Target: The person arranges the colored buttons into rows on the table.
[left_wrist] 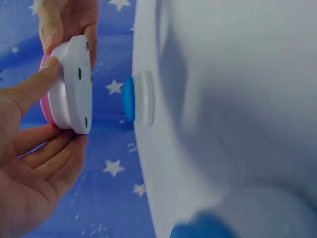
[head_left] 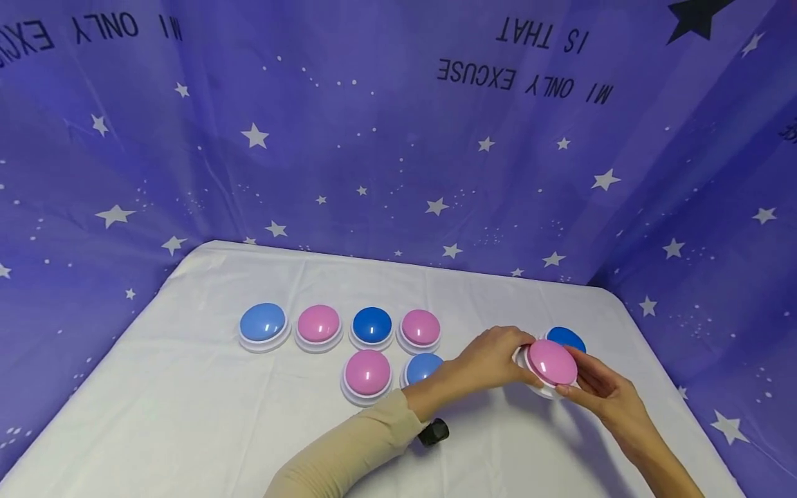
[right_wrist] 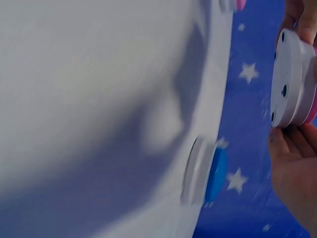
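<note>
Both hands hold one push button [head_left: 552, 362] with a pink dome and white base, raised above the table. My left hand [head_left: 498, 356] grips its left side, and my right hand [head_left: 607, 391] grips the opposite side. In the left wrist view, the white underside of the pink button [left_wrist: 78, 84] with small dark spots shows between the left hand [left_wrist: 39, 163] and the right hand [left_wrist: 69, 20]. Just behind it stands a dark blue button [head_left: 565, 338], partly hidden. The right wrist view shows that blue button [right_wrist: 215, 174] down on the cloth.
A back row holds a light blue button [head_left: 263, 322], a pink one [head_left: 319, 324], a dark blue one [head_left: 372, 325] and another pink one [head_left: 420, 327]. In front sit a pink button [head_left: 368, 373] and a light blue one [head_left: 422, 367]. The left sleeve partly covers a black object [head_left: 434, 431].
</note>
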`<action>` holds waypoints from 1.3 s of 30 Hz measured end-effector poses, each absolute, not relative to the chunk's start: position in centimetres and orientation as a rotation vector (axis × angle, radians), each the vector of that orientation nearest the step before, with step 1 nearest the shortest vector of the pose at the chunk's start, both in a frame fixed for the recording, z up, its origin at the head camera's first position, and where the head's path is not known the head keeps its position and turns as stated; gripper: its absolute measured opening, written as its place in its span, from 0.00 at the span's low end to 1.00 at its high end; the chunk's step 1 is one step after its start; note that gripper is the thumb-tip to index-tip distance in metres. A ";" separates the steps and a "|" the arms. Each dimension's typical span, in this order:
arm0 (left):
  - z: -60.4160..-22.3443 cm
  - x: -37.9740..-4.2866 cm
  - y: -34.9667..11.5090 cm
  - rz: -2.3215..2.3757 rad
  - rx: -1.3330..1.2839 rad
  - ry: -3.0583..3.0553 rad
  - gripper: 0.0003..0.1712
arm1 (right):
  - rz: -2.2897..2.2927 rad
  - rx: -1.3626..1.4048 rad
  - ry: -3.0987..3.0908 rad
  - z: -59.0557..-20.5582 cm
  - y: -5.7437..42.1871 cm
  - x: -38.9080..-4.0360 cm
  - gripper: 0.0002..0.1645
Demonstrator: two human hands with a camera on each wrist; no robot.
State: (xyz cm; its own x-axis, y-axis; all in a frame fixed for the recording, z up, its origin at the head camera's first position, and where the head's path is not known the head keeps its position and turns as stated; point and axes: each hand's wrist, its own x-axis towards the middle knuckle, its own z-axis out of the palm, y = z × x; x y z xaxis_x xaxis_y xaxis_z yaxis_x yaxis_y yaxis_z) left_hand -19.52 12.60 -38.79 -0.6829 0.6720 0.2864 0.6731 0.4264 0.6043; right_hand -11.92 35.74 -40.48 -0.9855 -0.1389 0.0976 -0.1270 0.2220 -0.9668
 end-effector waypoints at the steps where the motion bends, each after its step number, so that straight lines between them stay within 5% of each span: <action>1: -38.6 -19.5 11.9 -1.133 -1.242 -2.656 0.27 | -1.928 -0.263 2.455 -40.3 35.1 -12.0 0.39; 39: -36.8 -15.8 -10.5 -1.159 -0.829 -2.721 0.32 | -1.929 -0.522 2.279 -40.1 12.8 -15.5 0.41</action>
State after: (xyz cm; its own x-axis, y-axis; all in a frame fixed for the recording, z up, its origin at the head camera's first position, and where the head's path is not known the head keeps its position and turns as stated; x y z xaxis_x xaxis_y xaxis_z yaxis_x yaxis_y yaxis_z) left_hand -15.82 -10.51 -36.79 -0.8521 0.4510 0.2656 0.5040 0.5700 0.6489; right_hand -15.50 12.77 -40.06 -0.9347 -0.3287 0.1352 -0.1876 0.1333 -0.9732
